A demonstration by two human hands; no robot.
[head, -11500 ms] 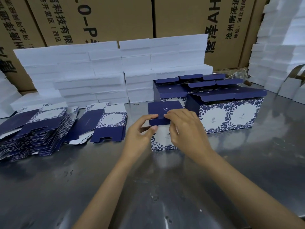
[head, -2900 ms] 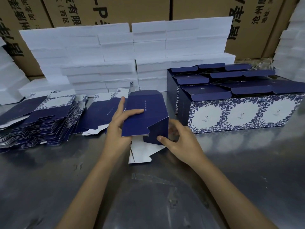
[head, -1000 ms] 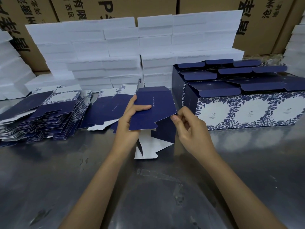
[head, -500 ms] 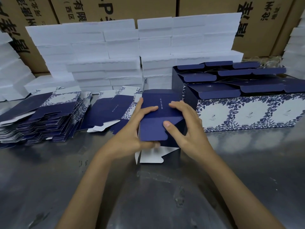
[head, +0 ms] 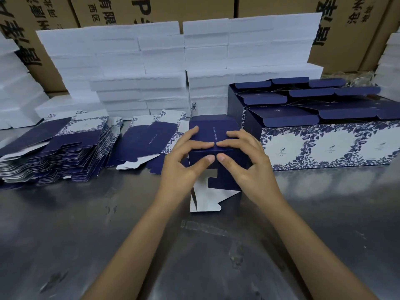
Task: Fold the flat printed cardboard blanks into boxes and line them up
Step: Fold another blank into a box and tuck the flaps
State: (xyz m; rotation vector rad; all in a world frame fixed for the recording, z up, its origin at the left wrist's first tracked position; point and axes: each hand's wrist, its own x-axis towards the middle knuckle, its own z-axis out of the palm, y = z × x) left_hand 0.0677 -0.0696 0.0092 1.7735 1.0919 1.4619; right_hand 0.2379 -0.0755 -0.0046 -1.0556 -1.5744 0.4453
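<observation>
Box (head: 213,152) stands on the bench (head: 194,256) right in front of us, half folded, one white flap loose below. Our left hand (head: 184,163) and right hand (head: 249,163) curl round its blue top, thumbs and fingertips meeting at the fold. We should press evenly along that fold, then tuck the flap. Farther right waits the row of finished boxes (head: 324,144).

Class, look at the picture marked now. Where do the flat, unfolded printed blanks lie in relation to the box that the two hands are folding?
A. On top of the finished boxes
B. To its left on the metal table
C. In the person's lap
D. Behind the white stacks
B: the flat blanks lie piled on the metal table left of the box being folded, while the finished boxes stand to its right.
</observation>
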